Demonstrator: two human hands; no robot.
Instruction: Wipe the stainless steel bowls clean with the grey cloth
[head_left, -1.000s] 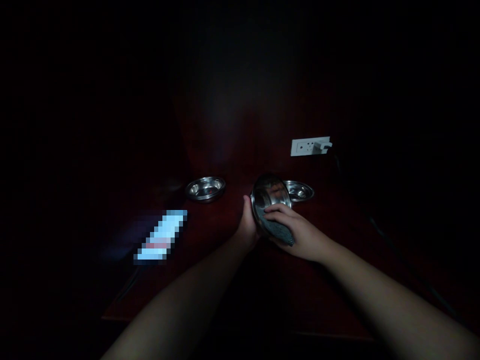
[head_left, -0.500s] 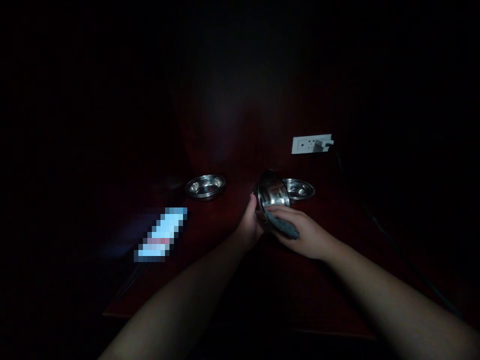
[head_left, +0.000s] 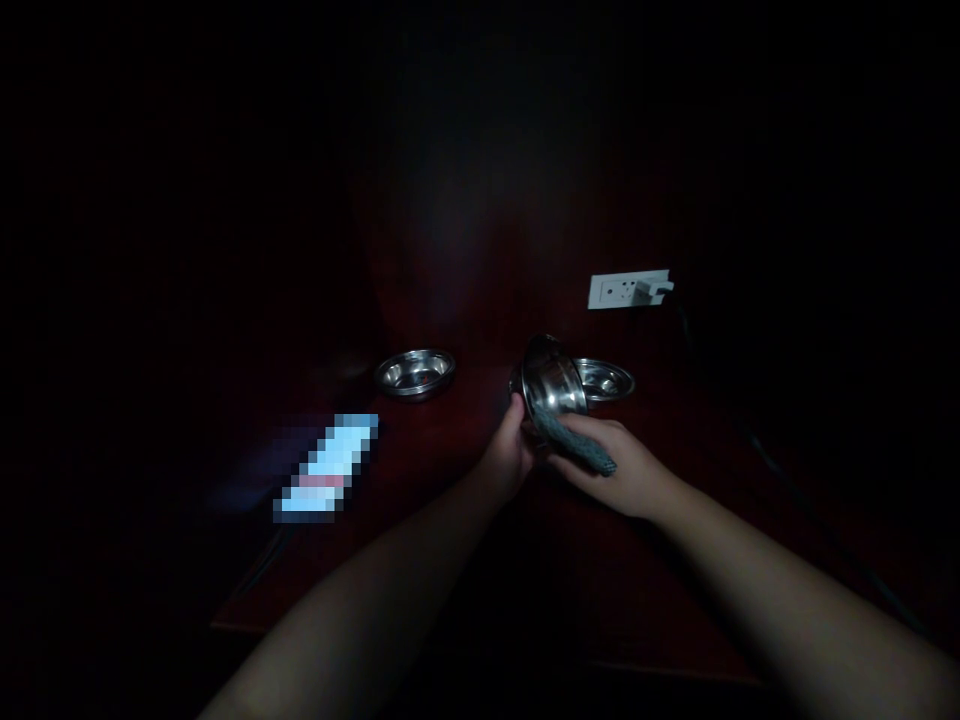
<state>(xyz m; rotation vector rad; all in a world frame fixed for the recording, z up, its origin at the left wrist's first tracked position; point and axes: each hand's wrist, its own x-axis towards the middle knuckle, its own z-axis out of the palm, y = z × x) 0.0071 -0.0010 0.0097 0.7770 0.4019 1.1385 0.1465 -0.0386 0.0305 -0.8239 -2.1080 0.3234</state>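
In dim light, my left hand (head_left: pixel 510 452) grips the near rim of a small steel bowl (head_left: pixel 553 385), tilted on its edge above a dark red table (head_left: pixel 465 470). My right hand (head_left: pixel 628 468) is closed on a grey-blue cloth (head_left: pixel 581 447) and presses it against the bowl's lower side. A second steel bowl (head_left: pixel 415 371) rests upright to the left. A third steel bowl (head_left: pixel 607 380) sits just behind the tilted one on the right.
A lit, blurred flat screen (head_left: pixel 328 468) lies on the table at left. A white power strip (head_left: pixel 626 290) with a plug and dark cable sits at the back right. The table's front edge (head_left: pixel 480 650) runs under my forearms. Everything around is dark.
The bowl has turned from facing me to tilting more away and moved slightly further off. My right hand with the cloth has slid from inside the bowl to its lower outside.
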